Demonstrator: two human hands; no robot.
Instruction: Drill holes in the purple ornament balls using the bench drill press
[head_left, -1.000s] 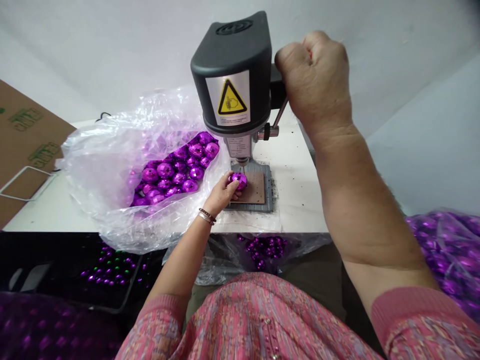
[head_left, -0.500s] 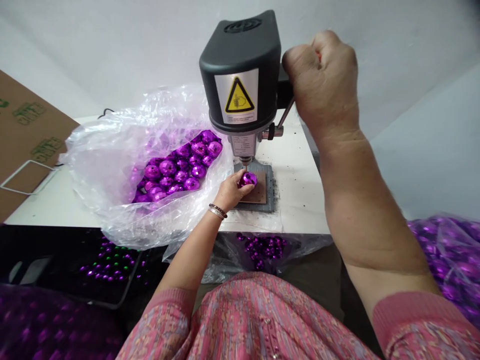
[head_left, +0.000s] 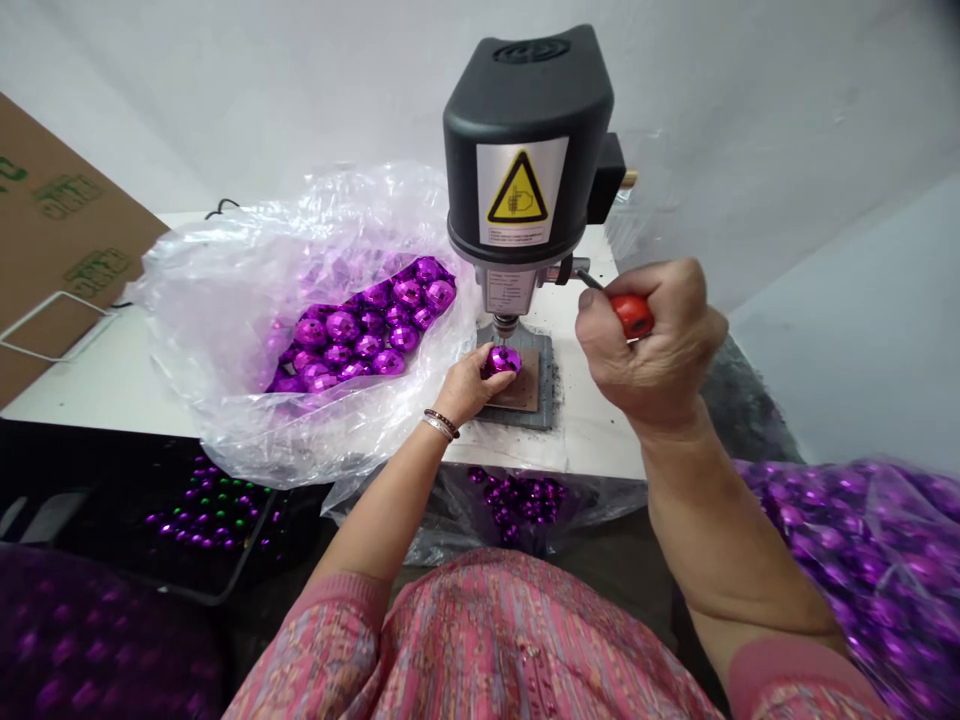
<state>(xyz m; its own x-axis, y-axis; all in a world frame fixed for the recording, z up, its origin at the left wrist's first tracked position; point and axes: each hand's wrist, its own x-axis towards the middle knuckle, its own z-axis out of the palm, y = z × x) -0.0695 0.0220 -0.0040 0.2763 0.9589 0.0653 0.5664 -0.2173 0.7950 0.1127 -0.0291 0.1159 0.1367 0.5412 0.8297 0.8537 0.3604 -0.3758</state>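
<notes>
- 1 faceted purple ball (head_left: 505, 360) sits on a brown board (head_left: 526, 394), close to the near edge of the tabletop (head_left: 592, 432) and right of that edge's middle.
- The left hand (head_left: 466, 387) grips this ball from its left side, thumb to the near side.
- It looks light, with a hard, thin shell that would probably crack or dent under a heavy squeeze. The shiny surface is likely slick, and the round shape apt to roll or spin. Best hold: low around the sides, thumb opposite fingers, clear of the top.
- The right hand (head_left: 652, 345) is closed around the red knob (head_left: 630, 314) of a lever, above the right part of the tabletop.
- The board lies on a grey base plate (head_left: 546, 382), dark specks scattered about it.
- A thin drill bit (head_left: 505, 339) points down over the ball; whether they touch cannot be told. The black drill head (head_left: 529, 110) above blocks access from overhead.
- An open plastic bag (head_left: 225, 425) of similar balls (head_left: 343, 326) fills the tabletop's left half, crowding the left hand.
- A cardboard box (head_left: 64, 235) stands at the left edge.
</notes>
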